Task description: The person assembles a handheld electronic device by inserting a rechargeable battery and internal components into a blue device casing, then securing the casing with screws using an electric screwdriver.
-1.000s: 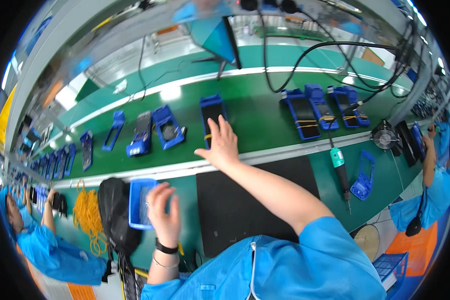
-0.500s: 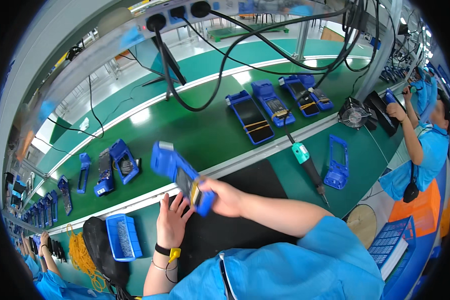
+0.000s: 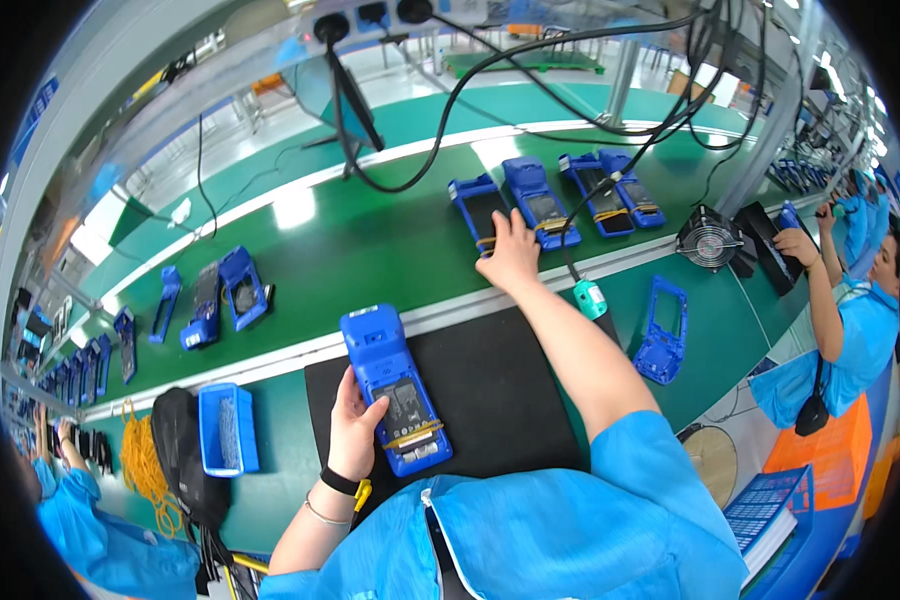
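Observation:
In my left hand (image 3: 355,425) is a blue handheld terminal (image 3: 378,350), back face up, its fingers and thumb wrapped round the sides. A yellow rubber band crosses its lower part, and a dark labelled battery area shows above the band. My right hand (image 3: 512,255) reaches over the green belt, closed round the near end of a blue-framed terminal half with a black screen (image 3: 482,205). My palm and fingers hide that half's lower part. Just right of it lies another banded blue terminal (image 3: 540,205).
A black mat (image 3: 500,390) lies before me. Right of it are a teal-ended electric screwdriver (image 3: 590,298), an empty blue housing (image 3: 662,335) and a fan (image 3: 708,238). Leftward stand a blue screw bin (image 3: 210,430) and yellow bands (image 3: 145,465). Cables hang overhead; co-workers (image 3: 850,300) sit both sides.
The blue terminal has passed from my right hand to my left and now stands upright over the mat. My right hand has moved forward to the screen half on the belt.

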The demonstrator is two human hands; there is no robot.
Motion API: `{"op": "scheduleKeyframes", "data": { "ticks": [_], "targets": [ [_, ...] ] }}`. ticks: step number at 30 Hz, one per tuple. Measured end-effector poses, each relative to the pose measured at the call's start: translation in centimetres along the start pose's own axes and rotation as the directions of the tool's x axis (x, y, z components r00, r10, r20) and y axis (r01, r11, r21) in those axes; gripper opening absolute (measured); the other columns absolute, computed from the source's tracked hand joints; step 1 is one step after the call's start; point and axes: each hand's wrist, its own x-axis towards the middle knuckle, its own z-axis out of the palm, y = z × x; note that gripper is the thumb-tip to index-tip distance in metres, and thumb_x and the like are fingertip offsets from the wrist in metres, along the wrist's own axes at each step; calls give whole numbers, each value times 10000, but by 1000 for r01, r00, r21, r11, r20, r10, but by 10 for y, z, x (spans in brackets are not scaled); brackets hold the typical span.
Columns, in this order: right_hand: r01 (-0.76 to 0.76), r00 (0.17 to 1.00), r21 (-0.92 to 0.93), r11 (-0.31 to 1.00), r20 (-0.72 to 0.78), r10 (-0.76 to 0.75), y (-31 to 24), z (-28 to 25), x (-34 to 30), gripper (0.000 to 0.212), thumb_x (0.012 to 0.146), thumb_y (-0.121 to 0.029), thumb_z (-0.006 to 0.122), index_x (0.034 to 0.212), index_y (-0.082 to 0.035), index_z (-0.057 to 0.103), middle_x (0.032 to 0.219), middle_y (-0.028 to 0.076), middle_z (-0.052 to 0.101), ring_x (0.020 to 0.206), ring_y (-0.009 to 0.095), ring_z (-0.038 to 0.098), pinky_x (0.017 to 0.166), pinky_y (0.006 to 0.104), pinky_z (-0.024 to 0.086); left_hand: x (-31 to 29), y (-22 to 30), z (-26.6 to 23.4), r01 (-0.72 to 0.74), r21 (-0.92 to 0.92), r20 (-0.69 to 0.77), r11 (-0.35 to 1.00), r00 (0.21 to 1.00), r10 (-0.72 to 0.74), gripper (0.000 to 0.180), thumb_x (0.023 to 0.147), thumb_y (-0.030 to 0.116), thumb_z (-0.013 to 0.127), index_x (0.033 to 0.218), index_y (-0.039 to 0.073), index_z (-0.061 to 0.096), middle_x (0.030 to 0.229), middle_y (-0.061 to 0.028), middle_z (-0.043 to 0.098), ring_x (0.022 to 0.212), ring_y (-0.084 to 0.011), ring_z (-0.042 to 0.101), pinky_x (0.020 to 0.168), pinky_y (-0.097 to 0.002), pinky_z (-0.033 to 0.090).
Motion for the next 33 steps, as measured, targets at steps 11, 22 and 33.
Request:
{"op": "scheduleKeyframes", "data": {
  "ticks": [11,22,33],
  "targets": [
    [-754,653,461,-469,607,-453,-1,-102,-177,575,843,-165,489,1369,19,348,1328,216,483,1202,384,514,1019,534,413,-59,5,34,-546,738,408,397,829,382,515,720,-64,661,1215,35,556,1441,-191,370,1343,-376,352,1077,-445,332],
    [341,918,3,940,-216,-332,52,-134,-192,506,762,-36,661,1244,19,517,1228,178,530,1139,355,509,975,410,419,-49,6,59,-761,610,741,220,646,182,526,687,102,767,1179,60,586,1314,-120,514,1274,-335,441,1034,-496,377],
    [8,1000,-249,969,12,-5,105,-114,-164,609,755,-72,687,1297,57,441,1045,209,564,908,363,578,795,413,500,-42,-26,93,-886,449,887,113,458,65,575,699,142,739,1230,21,555,1376,-145,463,1297,-315,427,1065,-485,348]
  ]
}}
